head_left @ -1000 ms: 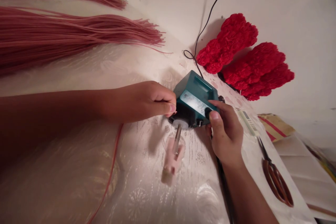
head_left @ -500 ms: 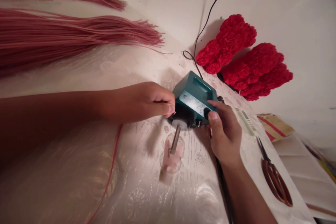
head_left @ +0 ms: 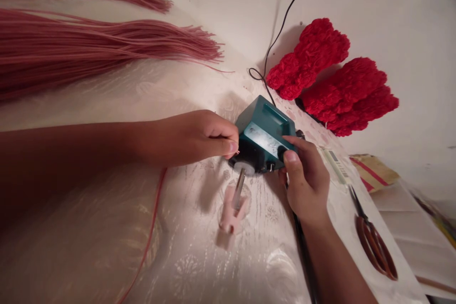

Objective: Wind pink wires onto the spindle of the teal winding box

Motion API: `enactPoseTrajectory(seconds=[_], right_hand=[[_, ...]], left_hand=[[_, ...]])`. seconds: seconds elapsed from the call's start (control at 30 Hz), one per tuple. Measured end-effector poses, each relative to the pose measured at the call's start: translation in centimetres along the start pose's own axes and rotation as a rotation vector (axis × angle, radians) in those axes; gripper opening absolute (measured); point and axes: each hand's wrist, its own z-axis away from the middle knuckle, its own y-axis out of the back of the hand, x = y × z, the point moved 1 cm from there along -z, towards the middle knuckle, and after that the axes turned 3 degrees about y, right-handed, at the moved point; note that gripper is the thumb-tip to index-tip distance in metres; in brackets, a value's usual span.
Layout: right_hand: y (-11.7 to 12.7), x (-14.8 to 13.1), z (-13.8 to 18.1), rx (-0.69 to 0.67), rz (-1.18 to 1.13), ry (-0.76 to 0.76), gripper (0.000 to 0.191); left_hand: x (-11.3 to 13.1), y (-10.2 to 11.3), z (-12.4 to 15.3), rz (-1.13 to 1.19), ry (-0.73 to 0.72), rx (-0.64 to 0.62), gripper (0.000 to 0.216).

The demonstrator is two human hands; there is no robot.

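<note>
Strand (head_left: 154, 209), thin and reddish, ran loose below and left of the left hand (head_left: 210, 140); drifting rightward, it might have snagged on the blurred, apparently spinning pink attachment (head_left: 232, 213). That hand pinched a tiny wire end (head_left: 238, 152) beside the teal machine (head_left: 265, 135), where a slip could have jogged it. The machine sat between the hands; the right hand (head_left: 308, 185) gripped its knob (head_left: 280, 153) between thumb and forefinger, where a careless twist might have changed a setting.
</note>
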Motion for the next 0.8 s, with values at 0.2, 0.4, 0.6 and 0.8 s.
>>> enactPoseTrajectory(seconds=[0.2, 0.4, 0.6, 0.8], right_hand=[[0.0, -0.03, 0.03, 0.003, -0.019, -0.011, 0.032], [-0.05, -0.11, 0.03, 0.003, -0.043, -0.021, 0.03], [0.0, -0.21, 0.0, 0.005, -0.022, -0.014, 0.029], [0.05, -0.2, 0.05, 0.007, -0.025, -0.015, 0.032]], left_hand=[[-0.07, -0.01, 0.0, -0.001, -0.005, -0.004, 0.022], [-0.2, -0.11, 0.1, -0.003, -0.006, -0.003, 0.022], [-0.24, -0.09, -0.11, -0.004, -0.024, -0.001, 0.022], [-0.05, -0.07, -0.03, -0.006, 0.004, -0.002, 0.021]])
